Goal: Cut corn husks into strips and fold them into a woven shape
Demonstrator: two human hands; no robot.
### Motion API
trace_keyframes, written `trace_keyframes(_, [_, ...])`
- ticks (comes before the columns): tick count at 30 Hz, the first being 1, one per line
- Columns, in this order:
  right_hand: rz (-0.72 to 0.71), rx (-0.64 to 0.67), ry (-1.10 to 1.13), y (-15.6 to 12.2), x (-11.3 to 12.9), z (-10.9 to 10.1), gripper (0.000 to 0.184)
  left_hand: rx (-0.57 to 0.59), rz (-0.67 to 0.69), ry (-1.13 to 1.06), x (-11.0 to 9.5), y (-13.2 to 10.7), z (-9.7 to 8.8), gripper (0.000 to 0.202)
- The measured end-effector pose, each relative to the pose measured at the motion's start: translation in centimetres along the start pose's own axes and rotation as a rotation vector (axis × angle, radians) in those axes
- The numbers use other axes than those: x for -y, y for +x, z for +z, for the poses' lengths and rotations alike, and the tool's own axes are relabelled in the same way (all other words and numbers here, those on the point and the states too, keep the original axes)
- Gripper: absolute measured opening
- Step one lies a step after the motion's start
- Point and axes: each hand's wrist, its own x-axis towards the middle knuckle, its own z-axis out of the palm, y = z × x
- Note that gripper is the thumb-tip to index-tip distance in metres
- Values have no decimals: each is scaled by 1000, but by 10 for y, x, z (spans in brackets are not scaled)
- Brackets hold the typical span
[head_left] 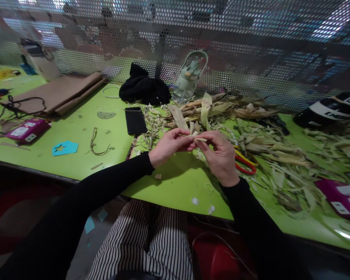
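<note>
Between my two hands, above the green table (175, 186), is a pale strip of dried corn husk (200, 139). My left hand (175, 144) is closed, pinching the strip near its left end. From the other side my right hand (218, 151) grips it between thumb and fingers. Just behind the hands lies a pile of dried corn husks (230, 107), with one broad pale husk (205, 111) standing up from it. Scissors with red and yellow handles (246, 165) lie beside my right hand.
A black phone (135, 120) lies left of the husks. Behind stand a black cloth (146, 87) and a pale green bottle (188, 79). Husk shreds (280, 175) cover the right side. A protractor (106, 114), blue paper piece (64, 148) and purple box (28, 130) are at left.
</note>
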Motion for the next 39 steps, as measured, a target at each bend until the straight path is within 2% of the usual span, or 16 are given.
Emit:
trace_keyframes(2, [-123, 27, -82, 0, 2, -2, 9, 33, 0, 59, 2, 3, -3, 9])
trace_keyframes(4, [-155, 46, -121, 0, 3, -2, 12, 73, 19, 129, 5, 5, -4, 8])
trace_keyframes(8, [19, 5, -40, -1, -3, 2, 13, 109, 107, 260, 7, 3, -2, 11])
trace_keyframes(10, [133, -47, 64, -2, -7, 4, 28, 109, 122, 265, 4, 0, 1, 5])
trace_keyframes(12, [188, -59, 96, -2, -9, 5, 39, 96, 90, 229, 1, -3, 5, 15])
trace_keyframes(14, [153, -41, 10, -2, -8, 5, 31, 56, 34, 187, -1, -4, 8, 21])
trace_keyframes(17, [-22, -39, -190, -2, -2, 3, 14, 10, -44, 138, -1, -4, 9, 22])
trace_keyframes(20, [-177, -8, -293, -2, 1, 0, 18, -1, -82, 105, -1, -3, 8, 23])
trace_keyframes(23, [-249, 83, -288, 0, -1, -2, 24, -40, -90, 101, -4, -3, 7, 24])
trace_keyframes(28, [-234, 94, -237, 2, -3, -4, 19, -67, -101, 118, -9, -4, 8, 28])
trace_keyframes(34, [-228, 163, -214, 4, -6, -9, 25, -82, -171, 182, -16, -6, 10, 26])
trace_keyframes(39, [-224, 190, -194, 6, -9, -12, 23, -83, -219, 177, -20, -5, 11, 28])
